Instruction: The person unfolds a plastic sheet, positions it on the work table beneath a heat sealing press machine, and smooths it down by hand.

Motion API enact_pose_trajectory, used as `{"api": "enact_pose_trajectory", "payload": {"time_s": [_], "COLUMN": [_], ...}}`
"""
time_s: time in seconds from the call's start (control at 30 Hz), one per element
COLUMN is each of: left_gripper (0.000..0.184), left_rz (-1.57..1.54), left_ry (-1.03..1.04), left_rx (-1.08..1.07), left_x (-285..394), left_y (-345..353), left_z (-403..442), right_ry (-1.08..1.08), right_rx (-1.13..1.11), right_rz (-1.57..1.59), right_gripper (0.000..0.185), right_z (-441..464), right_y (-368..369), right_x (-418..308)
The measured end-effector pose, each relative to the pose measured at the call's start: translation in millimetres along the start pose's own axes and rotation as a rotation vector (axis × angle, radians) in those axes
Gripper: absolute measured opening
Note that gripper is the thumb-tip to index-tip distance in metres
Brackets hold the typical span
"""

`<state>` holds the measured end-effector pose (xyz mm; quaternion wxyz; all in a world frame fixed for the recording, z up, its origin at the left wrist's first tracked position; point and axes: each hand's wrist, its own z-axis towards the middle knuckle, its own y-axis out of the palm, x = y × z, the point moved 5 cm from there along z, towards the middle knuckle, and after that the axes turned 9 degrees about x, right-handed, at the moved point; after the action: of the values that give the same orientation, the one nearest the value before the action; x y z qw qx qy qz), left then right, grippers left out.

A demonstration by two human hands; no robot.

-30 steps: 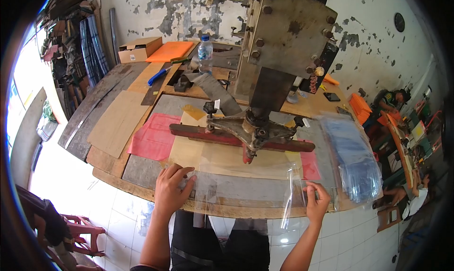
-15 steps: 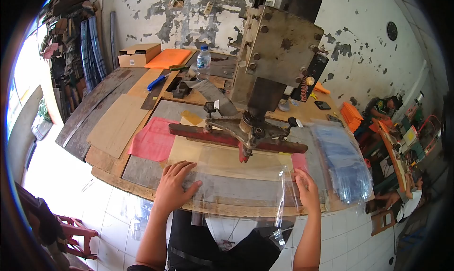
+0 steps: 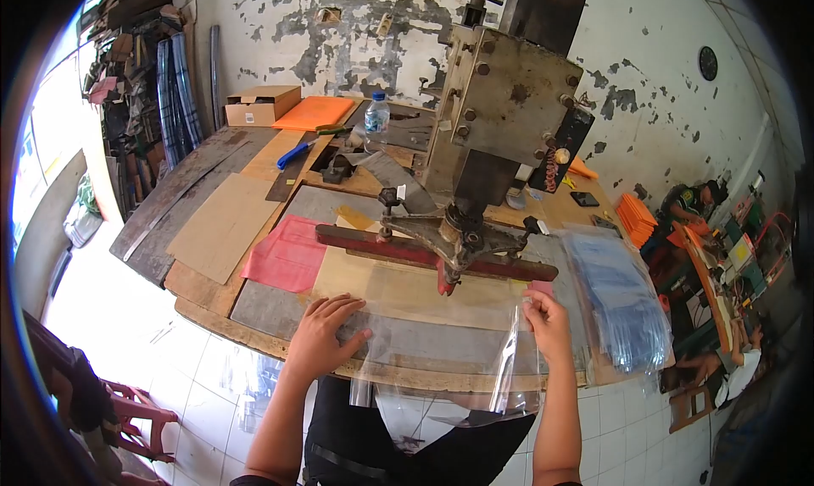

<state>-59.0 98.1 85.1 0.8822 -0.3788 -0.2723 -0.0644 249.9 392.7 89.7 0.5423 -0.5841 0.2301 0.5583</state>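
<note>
A clear plastic sheet (image 3: 449, 350) lies across the front of the worktable, its near edge hanging over my lap. My left hand (image 3: 326, 340) rests on its left part, fingers stretched and thumb apart. At the sheet's right side, my right hand (image 3: 549, 327) pinches its edge between thumb and fingers. Just beyond both hands is the press (image 3: 509, 96), with a long red bar (image 3: 373, 247) low over a tan board (image 3: 381, 284). Left of the bar lies a pink sheet (image 3: 284, 253).
A stack of bluish clear plastic sheets (image 3: 615, 295) lies at the right. Farther back are a water bottle (image 3: 376, 120), a blue cutter (image 3: 293, 155), an orange stack (image 3: 314, 112) and a cardboard box (image 3: 263, 106). A red stool (image 3: 140, 418) stands at left; other people sit at right.
The view has shifted slightly. My right hand has moved a little forward with the sheet's edge, and the hanging front part has risen and flattened. My left hand stays nearly in place.
</note>
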Motion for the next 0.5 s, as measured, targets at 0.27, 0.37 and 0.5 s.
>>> {"api": "enact_pose_trajectory", "payload": {"time_s": [0.27, 0.37, 0.5], "left_gripper": [0.053, 0.056, 0.058], "left_rz": [-0.026, 0.043, -0.039], "left_ry": [-0.095, -0.059, -0.045], "left_rx": [0.015, 0.025, -0.084], "left_x": [2, 1, 6], "left_y": [-2, 2, 15], "left_z": [0, 3, 2], "right_ry": [-0.132, -0.173, -0.195], "right_rx": [0.125, 0.231, 0.27], "right_rz": [0.125, 0.21, 0.31], "right_gripper": [0.037, 0.041, 0.042], "right_z": [-59, -81, -96], "right_y": [-15, -19, -32], "right_x": [-3, 23, 38]}}
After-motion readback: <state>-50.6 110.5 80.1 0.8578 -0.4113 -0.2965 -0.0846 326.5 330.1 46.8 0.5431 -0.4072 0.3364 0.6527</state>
